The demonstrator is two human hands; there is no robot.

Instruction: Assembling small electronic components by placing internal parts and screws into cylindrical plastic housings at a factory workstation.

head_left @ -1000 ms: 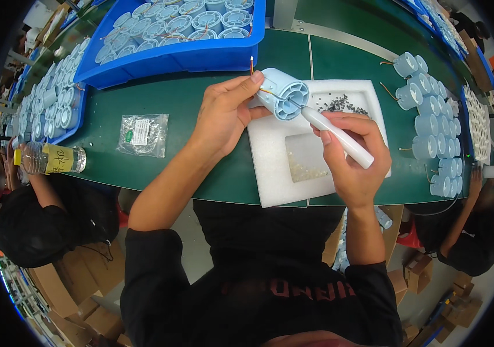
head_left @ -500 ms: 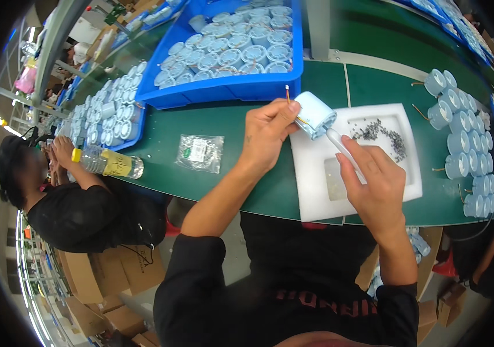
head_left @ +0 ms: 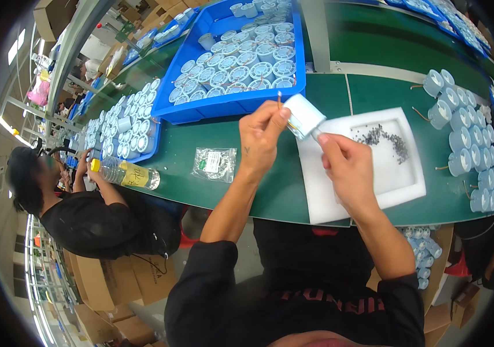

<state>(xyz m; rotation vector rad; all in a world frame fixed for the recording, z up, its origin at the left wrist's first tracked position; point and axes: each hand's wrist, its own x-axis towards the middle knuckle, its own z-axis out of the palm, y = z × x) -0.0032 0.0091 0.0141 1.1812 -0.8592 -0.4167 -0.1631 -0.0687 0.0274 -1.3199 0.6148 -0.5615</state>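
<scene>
My left hand grips a pale blue round plastic part with a thin wire sticking up from it, held above the green table. My right hand is closed around a white pen-shaped tool whose tip meets the underside of the part; most of the tool is hidden in my fist. Below both hands lies a white foam tray holding a scatter of small dark screws.
A blue bin full of the same round parts stands beyond my hands, another blue bin at left. Loose parts line the table's right side. A plastic bag and a bottle lie left, by a seated person.
The view has swung left and down, so hands and tray now sit further right. The part has turned in my left hand, its flat side now facing up.
</scene>
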